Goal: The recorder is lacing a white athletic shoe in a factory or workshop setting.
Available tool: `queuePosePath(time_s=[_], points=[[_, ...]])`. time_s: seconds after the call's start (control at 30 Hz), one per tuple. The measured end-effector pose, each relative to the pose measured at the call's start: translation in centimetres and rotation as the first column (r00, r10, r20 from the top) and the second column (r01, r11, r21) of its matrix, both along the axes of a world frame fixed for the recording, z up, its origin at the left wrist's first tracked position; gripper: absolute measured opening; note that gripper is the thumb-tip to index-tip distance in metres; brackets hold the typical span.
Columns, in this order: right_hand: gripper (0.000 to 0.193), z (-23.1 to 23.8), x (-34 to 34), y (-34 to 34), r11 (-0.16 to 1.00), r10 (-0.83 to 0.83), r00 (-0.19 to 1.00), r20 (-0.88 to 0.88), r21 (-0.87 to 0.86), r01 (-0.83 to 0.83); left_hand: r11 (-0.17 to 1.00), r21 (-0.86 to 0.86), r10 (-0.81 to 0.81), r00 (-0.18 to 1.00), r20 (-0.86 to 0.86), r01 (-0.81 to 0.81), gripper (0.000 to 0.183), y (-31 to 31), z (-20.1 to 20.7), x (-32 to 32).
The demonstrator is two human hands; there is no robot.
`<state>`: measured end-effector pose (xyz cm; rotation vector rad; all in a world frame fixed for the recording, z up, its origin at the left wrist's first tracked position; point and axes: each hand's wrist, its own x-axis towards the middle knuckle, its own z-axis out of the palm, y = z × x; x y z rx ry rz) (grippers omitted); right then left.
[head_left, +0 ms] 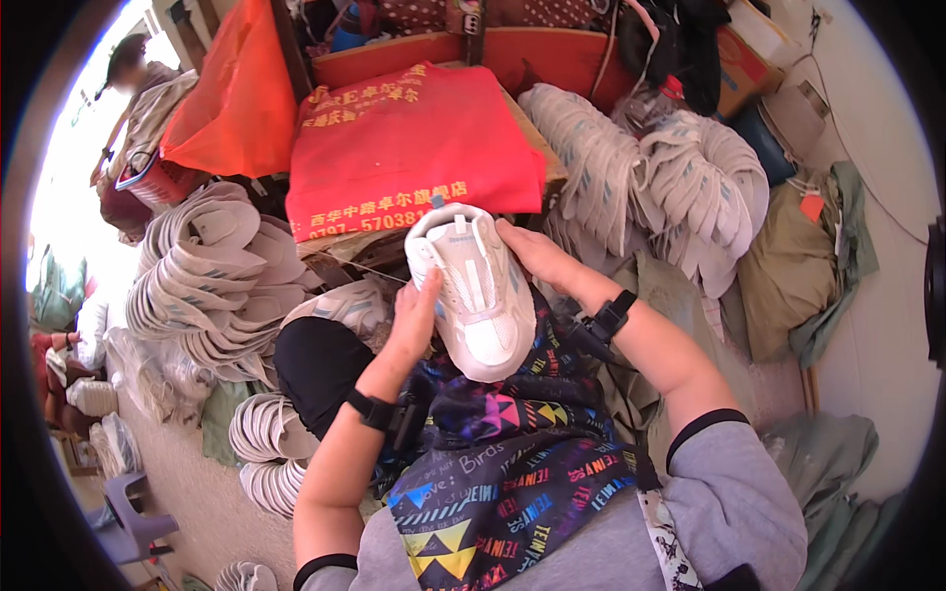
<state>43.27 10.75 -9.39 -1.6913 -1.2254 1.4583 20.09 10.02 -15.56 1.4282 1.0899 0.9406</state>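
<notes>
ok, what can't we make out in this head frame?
All in the head view:
White shoe: sole, hidden under its own upper.
Left hand and right hand: some fingers, hidden by the shoe.
Red sheet: covers whatever lies directly beneath.
Lowest stack of pale pieces: cut off by the bottom edge.

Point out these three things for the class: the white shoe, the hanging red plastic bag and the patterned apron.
White shoe (477, 286): head view, on its tongue.
Hanging red plastic bag (236, 103): head view, mid-side.
Patterned apron (517, 492): head view, on its printed front.
</notes>
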Motion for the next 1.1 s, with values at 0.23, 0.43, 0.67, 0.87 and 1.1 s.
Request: queuePosePath(time_s=[0.23, 0.43, 0.67, 0.87, 1.1], points=[[0.026, -7.9, 13.7, -7.9, 0.945, -0.244, 0.967, 0.070, -0.206, 0.253, 0.994, 0.072, 0.094, 0.953, -0.287, -0.077, 0.025, -3.2, 4.6, -3.7], [0.031, -16.3, 20.9, -15.2, 0.959, -0.102, 0.917, 0.385, -0.208, 0.194, 0.982, 0.179, 0.093, 0.978, -0.184, -0.060, 0.031, -3.8, 4.5, -2.7], [0.047, -14.3, 16.7, -20.2, 0.963, 0.266, 0.445, 0.855, -0.223, -0.148, 0.997, -0.048, 0.052, 0.995, -0.088, -0.057, 0.028, -3.7, 3.8, -3.8], [0.025, -12.1, 22.4, -26.0, 0.579, 0.803, 0.244, 0.544, -0.809, -0.101, 0.985, -0.172, 0.017, 0.999, -0.040, -0.024, 0.025, -3.2, 2.6, -4.1], [0.031, -2.3, 37.0, -47.3, 0.423, 0.744, 0.248, 0.620, -0.724, 0.545, 0.973, -0.229, 0.032, 0.998, -0.053, -0.044, 0.024, -2.3, 2.1, -4.7]])
